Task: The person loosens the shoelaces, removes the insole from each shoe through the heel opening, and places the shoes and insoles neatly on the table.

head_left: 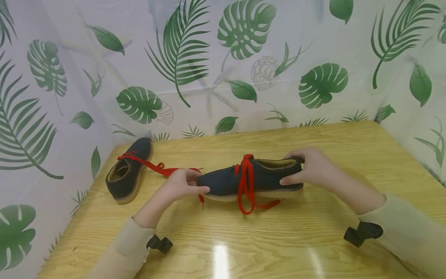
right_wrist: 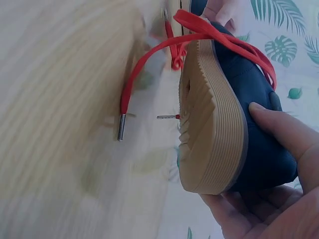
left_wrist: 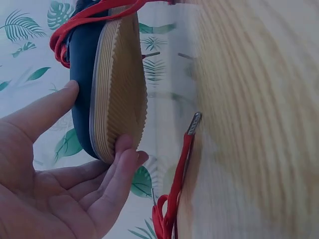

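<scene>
A dark blue shoe with a tan ridged sole is held sideways just above the table, toe to the left. My left hand grips its toe, thumb on the upper and fingers curled round the front of the sole. At the heel, my right hand holds the shoe with the thumb on the near side and fingers behind. A tied red lace hangs in a loop over the near side, and its metal-tipped end dangles below the sole.
A matching shoe stands at the table's back left. Its red laces stretch right, passing behind my left hand. The wooden table meets a leaf-patterned cloth at the back and sides. Small black devices sit at both wrists.
</scene>
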Motion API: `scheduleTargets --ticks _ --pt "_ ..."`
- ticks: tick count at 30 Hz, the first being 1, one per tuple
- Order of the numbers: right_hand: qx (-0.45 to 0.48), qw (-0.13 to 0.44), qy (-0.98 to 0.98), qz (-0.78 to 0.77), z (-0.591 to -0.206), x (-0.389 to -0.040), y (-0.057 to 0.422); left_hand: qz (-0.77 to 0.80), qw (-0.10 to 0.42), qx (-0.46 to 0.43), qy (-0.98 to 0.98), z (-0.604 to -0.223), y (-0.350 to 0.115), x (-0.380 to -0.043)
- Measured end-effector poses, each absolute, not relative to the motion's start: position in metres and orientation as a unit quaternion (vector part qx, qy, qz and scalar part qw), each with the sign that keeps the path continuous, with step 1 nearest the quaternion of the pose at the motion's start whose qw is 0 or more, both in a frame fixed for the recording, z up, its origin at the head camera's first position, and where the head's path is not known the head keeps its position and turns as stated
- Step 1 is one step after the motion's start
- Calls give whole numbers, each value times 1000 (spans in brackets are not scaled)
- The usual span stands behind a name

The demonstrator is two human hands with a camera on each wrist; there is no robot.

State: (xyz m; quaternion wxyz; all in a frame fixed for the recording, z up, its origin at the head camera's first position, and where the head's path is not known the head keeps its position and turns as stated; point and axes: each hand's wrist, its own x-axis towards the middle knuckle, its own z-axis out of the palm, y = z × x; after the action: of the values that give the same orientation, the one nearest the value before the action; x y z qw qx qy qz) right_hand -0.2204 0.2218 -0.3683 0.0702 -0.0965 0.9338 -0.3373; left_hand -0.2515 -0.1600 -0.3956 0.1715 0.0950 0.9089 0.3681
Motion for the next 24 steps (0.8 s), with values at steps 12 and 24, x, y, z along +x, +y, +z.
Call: scheduleTargets --ticks 12,24 --pt "-118 66 933 -334 -379 -220 207 362 172 106 910 -399 -174 -238" --pt "-129 57 925 -353 -400 -230 203 343 163 106 919 -412 -170 -236"
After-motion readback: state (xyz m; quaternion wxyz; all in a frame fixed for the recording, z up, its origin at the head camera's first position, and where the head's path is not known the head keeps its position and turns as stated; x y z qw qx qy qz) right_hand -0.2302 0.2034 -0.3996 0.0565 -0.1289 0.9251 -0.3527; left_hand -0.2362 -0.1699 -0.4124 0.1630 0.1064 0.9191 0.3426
